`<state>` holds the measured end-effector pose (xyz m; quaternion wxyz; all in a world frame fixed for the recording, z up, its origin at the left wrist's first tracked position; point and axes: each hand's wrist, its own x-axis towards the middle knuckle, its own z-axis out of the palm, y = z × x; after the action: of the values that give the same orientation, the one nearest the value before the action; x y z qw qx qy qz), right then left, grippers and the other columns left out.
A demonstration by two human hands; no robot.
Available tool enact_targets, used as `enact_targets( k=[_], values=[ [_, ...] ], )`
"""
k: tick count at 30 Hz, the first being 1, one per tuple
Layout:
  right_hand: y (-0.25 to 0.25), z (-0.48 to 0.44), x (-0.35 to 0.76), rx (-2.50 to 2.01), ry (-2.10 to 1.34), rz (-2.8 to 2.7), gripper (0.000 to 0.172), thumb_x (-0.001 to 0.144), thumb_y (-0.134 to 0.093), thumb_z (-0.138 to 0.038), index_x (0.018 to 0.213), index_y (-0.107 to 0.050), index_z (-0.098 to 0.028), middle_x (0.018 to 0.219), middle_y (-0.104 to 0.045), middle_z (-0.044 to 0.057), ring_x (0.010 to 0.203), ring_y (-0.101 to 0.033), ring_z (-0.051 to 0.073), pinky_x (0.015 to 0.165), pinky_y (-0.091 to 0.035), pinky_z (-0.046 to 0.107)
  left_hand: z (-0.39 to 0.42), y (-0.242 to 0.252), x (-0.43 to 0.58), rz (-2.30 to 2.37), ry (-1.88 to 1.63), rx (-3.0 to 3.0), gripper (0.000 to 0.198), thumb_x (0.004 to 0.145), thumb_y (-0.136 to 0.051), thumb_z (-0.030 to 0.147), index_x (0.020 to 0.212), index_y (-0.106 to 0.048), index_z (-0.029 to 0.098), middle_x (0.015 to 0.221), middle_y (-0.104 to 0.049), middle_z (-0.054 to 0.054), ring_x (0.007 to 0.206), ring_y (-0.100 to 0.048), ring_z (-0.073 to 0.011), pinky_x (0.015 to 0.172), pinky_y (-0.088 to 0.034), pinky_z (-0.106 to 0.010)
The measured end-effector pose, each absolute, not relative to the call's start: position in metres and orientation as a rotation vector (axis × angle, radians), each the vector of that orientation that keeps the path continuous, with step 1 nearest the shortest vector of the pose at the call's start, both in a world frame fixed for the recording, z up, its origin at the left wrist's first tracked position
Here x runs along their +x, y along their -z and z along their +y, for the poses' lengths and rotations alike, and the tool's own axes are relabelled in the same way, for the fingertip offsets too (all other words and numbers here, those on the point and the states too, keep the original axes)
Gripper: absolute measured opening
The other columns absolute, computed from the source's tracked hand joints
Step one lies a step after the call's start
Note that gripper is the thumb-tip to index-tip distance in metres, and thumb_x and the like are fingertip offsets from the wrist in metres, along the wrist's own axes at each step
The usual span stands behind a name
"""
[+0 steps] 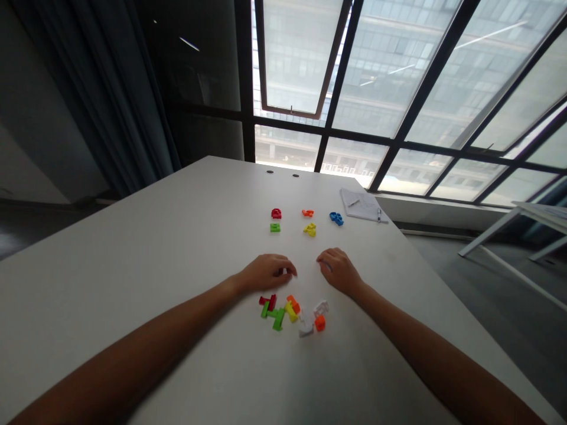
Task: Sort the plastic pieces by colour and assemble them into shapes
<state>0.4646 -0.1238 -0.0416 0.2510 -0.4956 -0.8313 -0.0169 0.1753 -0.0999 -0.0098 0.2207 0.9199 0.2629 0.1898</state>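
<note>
The left hand [266, 273] and the right hand [334, 271] rest on a white table [133, 248], a little apart, with the fingers curled in narrowly and pointing toward each other. Neither hand is lifted. From here I can't tell whether either one is holding something small, because the curled fingers hide whatever may be under them.

Just below the fingertips, nearer the person, lies a loose pile of plastic pieces [290, 313]. I count about nine: two red, two green, two orange, one yellow and two white. The red ones overlap and are hard to separate, so that count is less sure. The pile touches neither hand.

Beyond the fingers, well apart from the pile, five more plastic pieces sit in two loose rows: a red piece [276, 213], an orange piece [307, 213] and a blue piece [336, 218] in the farther row, with a green piece [275, 227] and a yellow piece [309, 229] in the nearer one.

Farther past the fingers and to the right lie one sheet of notes [361, 205] and one pen [378, 215]. Past the table's far edge is a large window [398, 88].
</note>
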Motion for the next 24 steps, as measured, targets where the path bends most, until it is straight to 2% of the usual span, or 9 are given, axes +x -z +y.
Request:
enact_targets(
  k=[4,8,10,13,15,18,21,24],
  values=[
    [0.038,-0.151,0.444,-1.088,-0.256,-2.241,0.014,0.095,-0.06,-0.013,0.097,-0.072,-0.02,0.092,-0.071,0.004,0.086,-0.063,0.02,0.084,-0.049,0.032,-0.097,-0.002,0.168,0.505,-0.288,2.427,0.034,0.083,-0.07,0.023,0.116,-0.076,0.03,0.108,-0.072,0.0,0.084,-0.063,-0.0141,0.075,-0.048,-0.022],
    [0.033,-0.158,0.434,-1.056,-0.366,-2.242,0.018,0.095,-0.059,-0.011,0.102,-0.072,-0.02,0.093,-0.072,0.004,0.083,-0.065,0.018,0.079,-0.049,0.028,-0.098,-0.007,0.168,0.394,-0.234,2.435,0.029,0.082,-0.079,0.032,0.111,-0.079,0.033,0.113,-0.071,0.0,0.1,-0.066,-0.0179,0.1,-0.044,-0.027],
    [0.031,-0.16,0.431,-1.06,-0.356,-2.273,0.018,0.095,-0.059,-0.01,0.102,-0.072,-0.02,0.09,-0.07,0.004,0.079,-0.064,0.017,0.076,-0.048,0.027,-0.099,-0.007,0.17,0.372,-0.241,2.442,0.023,0.083,-0.08,0.035,0.106,-0.081,0.033,0.112,-0.072,0.0,0.104,-0.066,-0.0184,0.105,-0.041,-0.028],
    [0.027,-0.164,0.426,-1.066,-0.307,-2.329,0.017,0.094,-0.06,-0.011,0.103,-0.072,-0.019,0.088,-0.069,0.004,0.074,-0.061,0.016,0.071,-0.047,0.025,-0.101,-0.005,0.174,0.348,-0.218,2.435,0.016,0.084,-0.079,0.036,0.099,-0.081,0.031,0.103,-0.074,0.0,0.096,-0.066,-0.0167,0.099,-0.044,-0.027],
    [0.026,-0.167,0.424,-1.059,-0.274,-2.36,0.017,0.094,-0.06,-0.012,0.104,-0.071,-0.019,0.089,-0.068,0.004,0.075,-0.061,0.016,0.071,-0.046,0.026,-0.1,-0.003,0.174,0.381,-0.195,2.4,0.017,0.086,-0.076,0.037,0.099,-0.08,0.027,0.094,-0.074,0.0,0.085,-0.065,-0.0142,0.084,-0.048,-0.024],
    [0.026,-0.169,0.422,-1.072,-0.277,-2.358,0.018,0.094,-0.059,-0.013,0.107,-0.07,-0.019,0.09,-0.068,0.004,0.074,-0.06,0.016,0.071,-0.046,0.026,-0.096,0.002,0.171,0.551,-0.323,2.37,0.021,0.09,-0.07,0.037,0.103,-0.077,0.022,0.087,-0.073,0.0,0.072,-0.061,-0.0115,0.067,-0.046,-0.021],
    [0.028,-0.168,0.422,-1.127,-0.322,-2.286,0.019,0.096,-0.056,-0.014,0.111,-0.068,-0.019,0.092,-0.069,0.004,0.07,-0.058,0.014,0.069,-0.046,0.026,-0.094,0.008,0.166,0.734,-0.518,2.496,0.019,0.09,-0.068,0.032,0.104,-0.076,0.023,0.089,-0.072,0.001,0.073,-0.061,-0.0111,0.068,-0.044,-0.021],
    [0.031,-0.167,0.423,-1.175,-0.374,-2.187,0.025,0.094,-0.057,-0.012,0.117,-0.063,-0.02,0.1,-0.069,0.003,0.066,-0.056,0.012,0.068,-0.046,0.026,-0.097,0.012,0.164,0.808,-0.561,2.675,0.017,0.088,-0.068,0.029,0.103,-0.074,0.025,0.09,-0.072,0.002,0.076,-0.064,-0.0121,0.071,-0.044,-0.023]
  ],
)
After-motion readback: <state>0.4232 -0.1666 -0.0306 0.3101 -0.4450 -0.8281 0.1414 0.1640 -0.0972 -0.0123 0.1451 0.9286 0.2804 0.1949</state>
